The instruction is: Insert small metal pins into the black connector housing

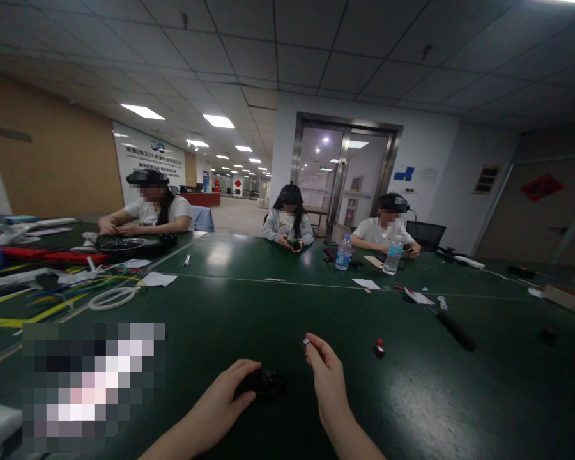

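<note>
Fingers (319, 345) tight on apparently metallic piece (305, 343)

A: What's overhead?
B: A ceiling (306, 38) of square tiles, dim close by, with bright panel lights (142, 112) running toward the back.
A: And the walls?
B: A tan wall (52, 140) on the left, then a pale sign (148, 150) with lettering and a blue logo. A white wall (429, 144) stands beside the glass doors (322, 160) in their metal frame.
A: Further right?
B: A brownish door (512, 220) with a red decoration (541, 187) on it.
A: The floor?
B: The floor (237, 214) is pale, stretching back past a red counter (206, 199).
A: Furniture?
B: A big dark green table (211, 319) with light seams, its surface catching a glare at right, and a black chair (429, 235) at the far side.
</note>
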A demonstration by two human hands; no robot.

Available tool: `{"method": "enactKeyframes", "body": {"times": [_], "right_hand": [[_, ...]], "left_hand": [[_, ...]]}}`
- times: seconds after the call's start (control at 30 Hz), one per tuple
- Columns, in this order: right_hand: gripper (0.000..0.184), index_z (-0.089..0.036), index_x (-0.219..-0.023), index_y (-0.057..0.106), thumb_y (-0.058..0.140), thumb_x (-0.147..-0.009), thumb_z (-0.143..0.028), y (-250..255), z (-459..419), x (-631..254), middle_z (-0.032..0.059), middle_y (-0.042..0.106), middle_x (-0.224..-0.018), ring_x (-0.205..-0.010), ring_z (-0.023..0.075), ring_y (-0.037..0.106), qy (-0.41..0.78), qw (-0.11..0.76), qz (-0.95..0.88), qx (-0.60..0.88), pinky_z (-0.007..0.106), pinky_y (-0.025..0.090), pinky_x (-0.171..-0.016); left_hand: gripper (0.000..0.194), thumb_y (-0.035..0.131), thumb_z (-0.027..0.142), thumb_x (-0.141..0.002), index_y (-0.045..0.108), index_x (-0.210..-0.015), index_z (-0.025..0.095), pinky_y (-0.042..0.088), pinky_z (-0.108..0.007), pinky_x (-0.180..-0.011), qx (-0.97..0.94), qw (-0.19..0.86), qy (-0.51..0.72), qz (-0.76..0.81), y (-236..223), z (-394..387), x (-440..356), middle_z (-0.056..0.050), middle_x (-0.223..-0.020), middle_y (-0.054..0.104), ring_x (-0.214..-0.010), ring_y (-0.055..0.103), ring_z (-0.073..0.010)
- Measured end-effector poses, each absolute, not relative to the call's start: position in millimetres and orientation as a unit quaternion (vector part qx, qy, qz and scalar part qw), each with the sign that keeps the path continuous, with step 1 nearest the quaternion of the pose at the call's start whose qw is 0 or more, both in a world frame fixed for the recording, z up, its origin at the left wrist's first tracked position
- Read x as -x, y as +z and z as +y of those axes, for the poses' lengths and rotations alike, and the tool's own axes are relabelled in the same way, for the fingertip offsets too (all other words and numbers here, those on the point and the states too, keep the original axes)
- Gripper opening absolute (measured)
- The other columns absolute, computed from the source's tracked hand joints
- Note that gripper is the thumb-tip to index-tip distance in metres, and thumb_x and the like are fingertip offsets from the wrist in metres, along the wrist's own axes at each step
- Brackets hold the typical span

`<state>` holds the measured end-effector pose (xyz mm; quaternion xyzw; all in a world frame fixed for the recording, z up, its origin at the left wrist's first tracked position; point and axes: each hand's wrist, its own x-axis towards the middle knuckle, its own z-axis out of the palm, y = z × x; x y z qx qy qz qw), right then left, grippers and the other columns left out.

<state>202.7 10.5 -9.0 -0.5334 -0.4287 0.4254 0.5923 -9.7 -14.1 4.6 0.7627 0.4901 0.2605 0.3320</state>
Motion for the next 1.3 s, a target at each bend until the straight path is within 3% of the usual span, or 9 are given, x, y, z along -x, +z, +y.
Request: {"method": "enactKeyframes", "body": {"times": [0.93,1.13,1.3], "right_hand": [[0.040,-0.018,-0.108,0.056,0.057,-0.072,-0.034,2,3,-198,0.0054,0.061,-0.107,-0.103,0.0222,0.054,0.456,0.567,-0.426,0.538,0.034,0.043,-0.088],[0.034,-0.019,-0.105,0.058,0.056,-0.073,-0.027,11,-4,-192,0.0041,0.061,-0.106,-0.102,0.0211,0.054,0.468,0.509,-0.493,0.529,0.033,0.043,-0.087],[0.029,-0.021,-0.102,0.059,0.051,-0.074,-0.019,17,-15,-183,0.0021,0.059,-0.103,-0.098,0.0172,0.054,0.396,0.439,-0.638,0.493,0.029,0.043,-0.086]], "left_hand": [[0.043,0.048,0.019,-0.076,0.048,-0.118,0.024,0.031,-0.032,-0.101,-0.770,0.330,0.260,0.481,2,-13,11,-0.002,-0.124,0.049,-0.113,0.045,-0.0185],[0.042,0.048,0.019,-0.075,0.049,-0.117,0.025,0.031,-0.033,-0.100,-0.770,0.323,0.269,0.480,3,-14,9,-0.002,-0.123,0.050,-0.112,0.046,-0.0185],[0.042,0.047,0.016,-0.074,0.050,-0.115,0.024,0.033,-0.032,-0.099,-0.773,0.330,0.277,0.465,4,-14,9,-0.001,-0.120,0.052,-0.110,0.048,-0.0181]]}}
